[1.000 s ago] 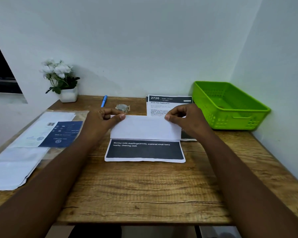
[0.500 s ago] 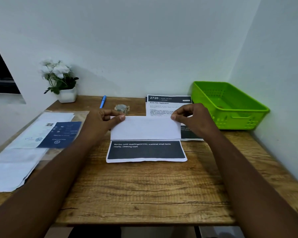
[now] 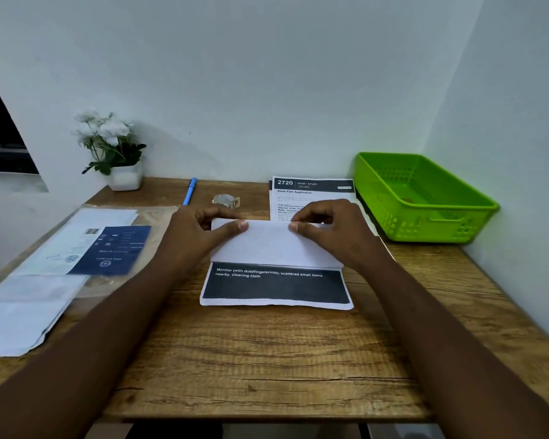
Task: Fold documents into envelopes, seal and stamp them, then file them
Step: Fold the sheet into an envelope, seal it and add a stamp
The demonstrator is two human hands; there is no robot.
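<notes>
White document [image 3: 276, 248] pinched at its far corners by my left hand [image 3: 197, 236] and right hand [image 3: 333, 232], keeping the folded panel square.

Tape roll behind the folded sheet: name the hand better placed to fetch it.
Left hand, probably: the tape roll lies just beyond its fingers, while the right hand sits farther off on the folded sheet.

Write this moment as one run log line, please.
step: folding | left hand, right hand: pinch white printed paper sheet | green plastic basket: unused

Basket [image 3: 431, 213] bright green; pen [image 3: 190, 191] blue; desk [image 3: 267, 359] brown woodgrain; document [image 3: 276, 270] white with black band; flowers [image 3: 103, 128] white.
</notes>
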